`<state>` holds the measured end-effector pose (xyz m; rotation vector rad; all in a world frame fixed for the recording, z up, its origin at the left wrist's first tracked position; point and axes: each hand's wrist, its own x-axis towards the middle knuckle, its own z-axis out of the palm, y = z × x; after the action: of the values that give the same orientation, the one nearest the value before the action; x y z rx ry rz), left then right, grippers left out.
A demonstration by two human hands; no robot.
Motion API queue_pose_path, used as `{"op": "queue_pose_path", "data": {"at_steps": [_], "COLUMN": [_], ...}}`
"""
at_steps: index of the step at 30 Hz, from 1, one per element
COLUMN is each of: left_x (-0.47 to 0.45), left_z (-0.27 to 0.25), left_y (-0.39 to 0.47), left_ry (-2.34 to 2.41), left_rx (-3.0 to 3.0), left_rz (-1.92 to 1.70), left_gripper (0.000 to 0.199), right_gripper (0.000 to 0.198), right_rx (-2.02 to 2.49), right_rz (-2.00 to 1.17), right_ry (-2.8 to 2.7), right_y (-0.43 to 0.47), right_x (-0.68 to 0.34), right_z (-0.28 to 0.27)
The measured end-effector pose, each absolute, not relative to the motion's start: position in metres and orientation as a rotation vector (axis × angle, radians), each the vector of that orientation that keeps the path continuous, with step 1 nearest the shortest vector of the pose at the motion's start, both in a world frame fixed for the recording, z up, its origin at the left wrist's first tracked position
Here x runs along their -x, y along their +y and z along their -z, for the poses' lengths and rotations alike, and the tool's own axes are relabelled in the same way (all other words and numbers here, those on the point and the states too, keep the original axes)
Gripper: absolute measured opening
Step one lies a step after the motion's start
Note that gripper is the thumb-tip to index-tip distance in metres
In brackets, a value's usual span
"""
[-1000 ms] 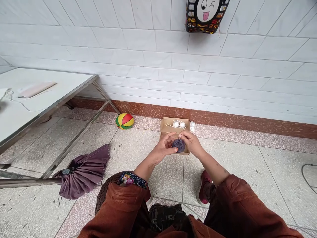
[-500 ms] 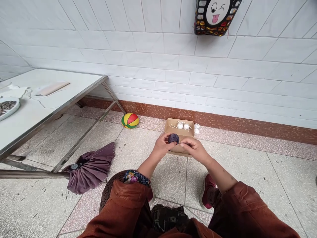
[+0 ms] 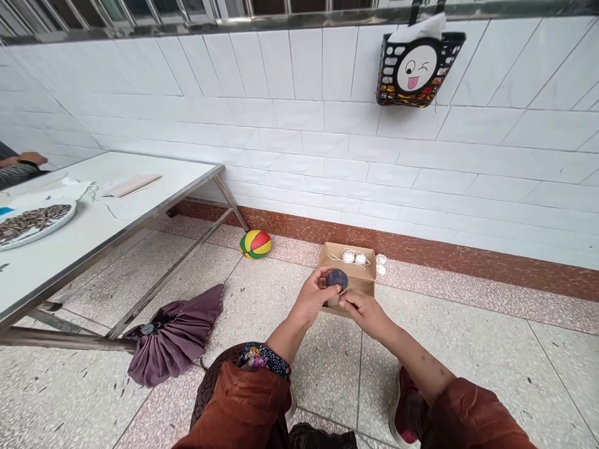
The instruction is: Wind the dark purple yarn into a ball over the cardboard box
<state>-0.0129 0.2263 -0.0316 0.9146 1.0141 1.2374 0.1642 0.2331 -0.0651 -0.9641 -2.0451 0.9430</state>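
Observation:
A dark purple-grey ball of yarn sits in my left hand, its fingers curled around the side and thumb against the lower front. Just below and right of it, my right hand is pinched close to the left thumb; its fingertips seem to hold the yarn's strand, too thin to see clearly. Under both hands an open cardboard box lies on the floor, partly hidden by them. White yarn balls with loose strands rest in its far half.
Small white balls lie right of the box by the wall. A striped ball and a folded purple umbrella lie left. A metal-framed table bears a plate of seeds. Another person's hand shows far left. A black basket hangs above.
The view has tilted up, bringing the window bars and another person's hand into sight. My right hand has moved from beside the yarn ball to just beneath it.

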Motion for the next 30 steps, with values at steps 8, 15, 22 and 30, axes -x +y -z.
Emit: {"op": "queue_pose_path", "data": {"at_steps": [8, 15, 22, 30], "left_x": [0.013, 0.005, -0.002, 0.002], "left_z": [0.037, 0.031, 0.029, 0.04], "left_y": [0.228, 0.218, 0.231, 0.246], "left_ry": [1.178, 0.719, 0.733, 1.039], "left_rx": [-1.071, -1.042, -0.693, -0.73], "left_rz": [-1.099, -0.922, -1.153, -1.357], "left_gripper": [0.071, 0.078, 0.039, 0.045], "right_gripper": [0.021, 0.023, 0.016, 0.015], "right_rx": [0.907, 1.057, 1.18, 1.027], "right_rz": [-0.878, -0.847, -0.938, -0.918], "right_ry": [-1.881, -1.784, -1.931, -2.138], "right_y": [0.237, 0.253, 0.246, 0.231], "right_x": [-0.181, -0.185, -0.181, -0.185], "right_z": [0.021, 0.038, 0.067, 0.052]}}
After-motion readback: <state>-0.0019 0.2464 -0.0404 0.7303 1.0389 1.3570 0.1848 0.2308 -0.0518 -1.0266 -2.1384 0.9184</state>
